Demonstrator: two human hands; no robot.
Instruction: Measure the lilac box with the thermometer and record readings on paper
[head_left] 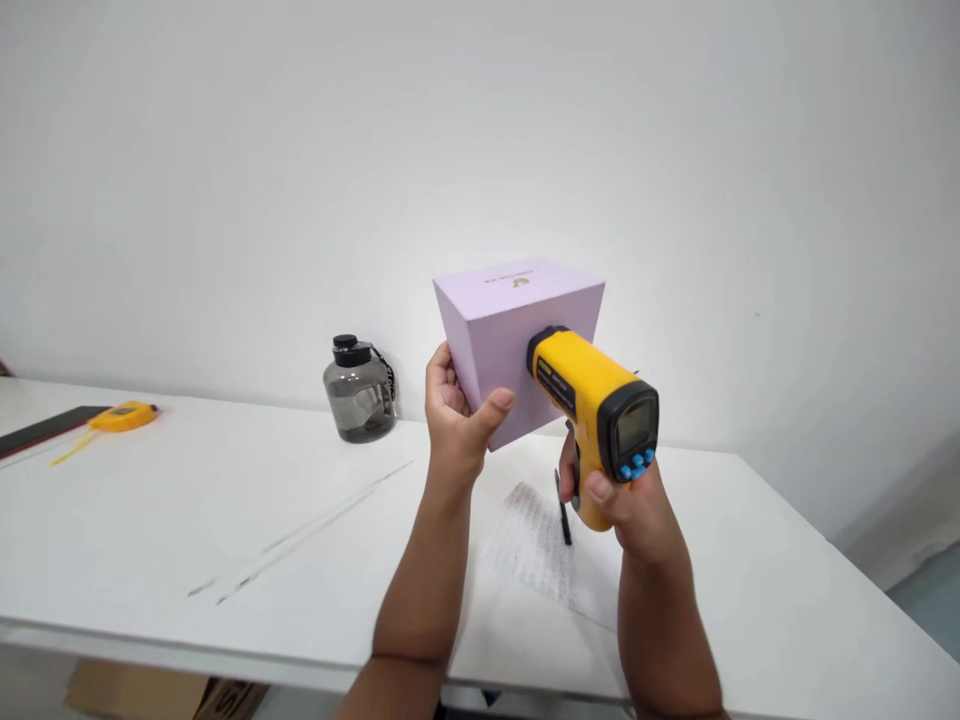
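Raised above the table is a lilac box (517,345) with gold print on its top face. My left hand (461,420) grips it at the lower left, thumb on the near side and fingers behind. A yellow and black infrared thermometer (589,385) is in my right hand (626,500), its handle wrapped by my fingers. Its front end points at the box's near face, very close to it; whether they touch I cannot tell. The small screen and blue buttons face me. My forefinger is by the trigger, partly hidden.
On the white table (300,500) lie a printed sheet (532,545) and a black pen (564,515) below my hands. A grey water bottle (361,395) stands near the wall. Farther left are a yellow tape measure (131,415) and a long dark object (49,430). Cardboard (139,690) shows under the table.
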